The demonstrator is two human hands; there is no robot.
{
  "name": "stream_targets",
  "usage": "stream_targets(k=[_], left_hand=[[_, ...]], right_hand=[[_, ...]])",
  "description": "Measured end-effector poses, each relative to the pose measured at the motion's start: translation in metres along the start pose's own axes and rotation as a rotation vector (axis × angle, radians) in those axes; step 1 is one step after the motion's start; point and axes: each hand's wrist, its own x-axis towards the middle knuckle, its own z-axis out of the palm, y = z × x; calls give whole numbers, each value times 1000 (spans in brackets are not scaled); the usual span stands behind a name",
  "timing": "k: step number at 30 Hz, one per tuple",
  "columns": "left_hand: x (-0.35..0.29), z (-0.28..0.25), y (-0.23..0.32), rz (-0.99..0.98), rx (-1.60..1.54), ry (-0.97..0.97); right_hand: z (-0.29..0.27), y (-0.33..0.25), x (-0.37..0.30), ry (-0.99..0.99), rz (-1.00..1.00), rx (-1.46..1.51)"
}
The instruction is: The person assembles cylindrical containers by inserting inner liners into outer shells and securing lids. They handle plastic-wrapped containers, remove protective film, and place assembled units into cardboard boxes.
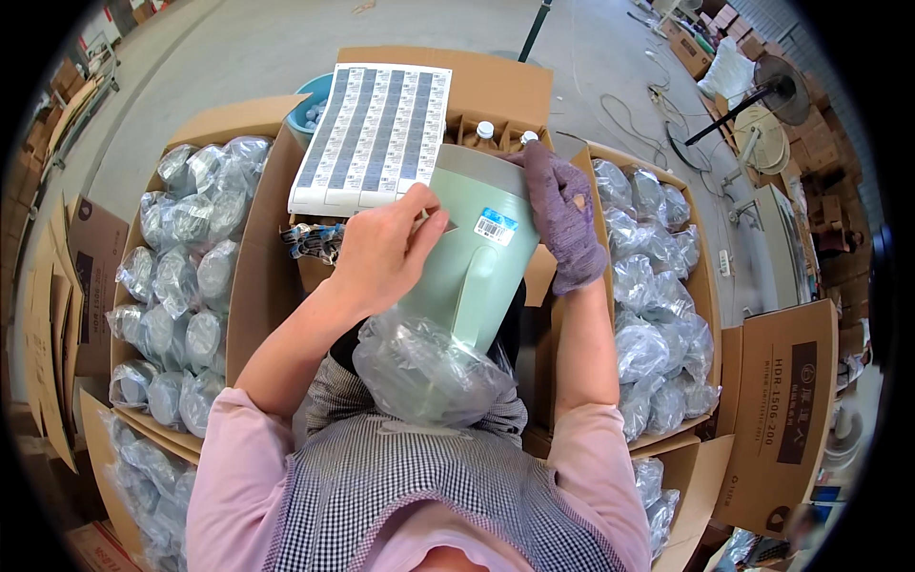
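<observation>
A pale green jug (477,257) with a grey rim and a moulded handle lies tilted above my lap, a blue and white barcode sticker (496,226) on its side. Clear plastic bag (429,372) is bunched around its lower end. My right hand (564,214), in a purple-grey glove, grips the jug by its rim end. My bare left hand (391,243) is beside the jug, thumb and forefinger pinched on a small thin piece that looks like a label, mostly hidden. Just beyond this hand, a printed sheet of labels (372,133) rests on an open carton.
Cartons of plastic-wrapped items stand at left (181,286) and right (658,296). The divided carton (448,76) ahead holds white-capped bottles (485,131). A blue basin (313,100) sits behind the sheet. A black fan (777,86) and loose cables (658,95) are at far right.
</observation>
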Motion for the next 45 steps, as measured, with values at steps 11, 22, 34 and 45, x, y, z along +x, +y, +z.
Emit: stream_targets(k=[11, 22, 34, 45], left_hand=[[17, 19, 9, 209, 285, 91], [15, 18, 16, 688, 597, 231], [4, 14, 15, 688, 430, 200], [5, 1, 16, 787, 436, 182]], right_hand=[[-5, 0, -3, -14, -435, -391], [-13, 4, -2, -30, -695, -520], [-9, -16, -4, -131, -535, -372], [-2, -20, 3, -164, -598, -505]])
